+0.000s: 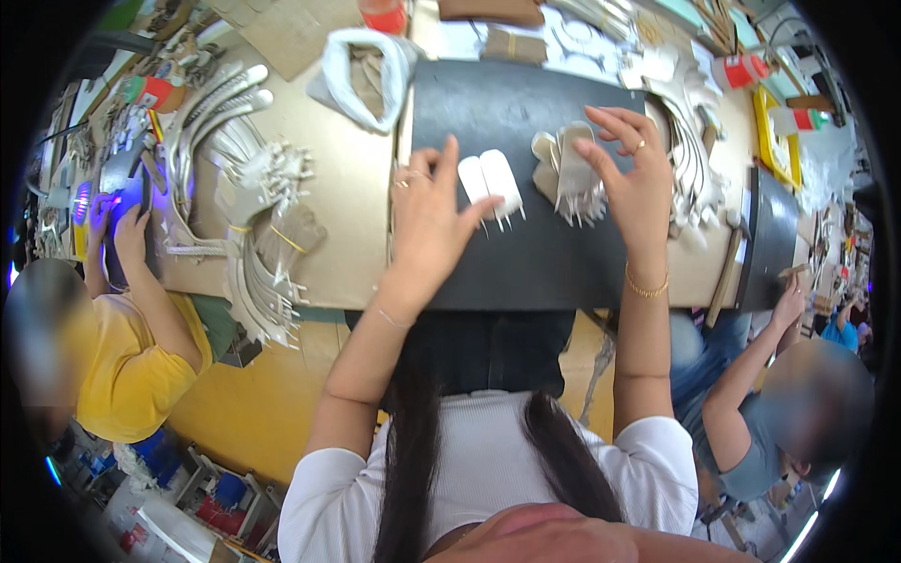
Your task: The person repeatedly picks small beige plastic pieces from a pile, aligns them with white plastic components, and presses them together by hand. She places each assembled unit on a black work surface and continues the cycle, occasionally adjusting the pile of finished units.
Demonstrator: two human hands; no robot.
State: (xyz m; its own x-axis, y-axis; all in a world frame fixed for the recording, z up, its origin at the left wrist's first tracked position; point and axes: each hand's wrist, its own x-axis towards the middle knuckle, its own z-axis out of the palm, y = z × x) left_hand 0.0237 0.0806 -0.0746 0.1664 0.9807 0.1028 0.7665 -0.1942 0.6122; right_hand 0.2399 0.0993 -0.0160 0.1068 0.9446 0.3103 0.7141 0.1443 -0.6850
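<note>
Left hand (427, 211) flat on the dark mat (526, 263), fingers spread, thumb tip touching 2 white rounded pieces (490, 183) lying side by side near the mat's middle; grip open, holding nothing. Right hand (631, 174) just right of those, fingers curled down onto a bundle of pale cut pieces (571, 178), grip closed on the bundle from above, thumb on its left edge. Gold ring and bracelet on that hand and wrist. Mat lying across the tan bench (347, 244), directly ahead. Left of the mat, a heap of long curved pale strips (249, 178), some banded together. Above it, a white bag (361, 75) with brown contents. Red-and-white bottle (741, 70) at upper right. 1 person in a yellow shirt (131, 361) at far left, another in blue (760, 413) at lower right.
</note>
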